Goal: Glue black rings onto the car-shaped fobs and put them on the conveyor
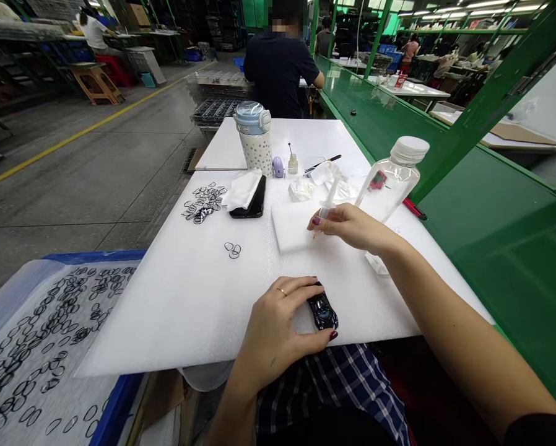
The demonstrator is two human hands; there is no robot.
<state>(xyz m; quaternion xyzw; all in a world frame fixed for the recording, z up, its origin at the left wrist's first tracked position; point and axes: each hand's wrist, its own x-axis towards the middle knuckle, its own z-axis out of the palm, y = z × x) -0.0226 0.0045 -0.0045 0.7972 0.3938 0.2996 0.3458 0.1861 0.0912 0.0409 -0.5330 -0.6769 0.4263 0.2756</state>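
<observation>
My left hand (275, 325) holds a small glossy black toy car (323, 311) on the white foam-covered table, thumb at its near end and fingers at its far end. Farther forward and to the right, my right hand (352, 226) pinches a translucent syringe (329, 201). Its orange tip points down over a white foam pad (287, 232), apart from the car. A few thin black rings (233, 250) lie left of the pad. Beyond them is a heap of similar rings (206, 201). A clear bottle with a white cap (389, 179) stands just behind my right hand.
White tissue (243, 189) covers part of a black phone (258, 201). A lidded tumbler (257, 142), a purple object (278, 167), a small glass vial (292, 164) and crumpled tissues (301, 189) stand farther back. At lower left, a blue-edged tray (115, 409) holds many rings. A co-worker (280, 68) sits ahead.
</observation>
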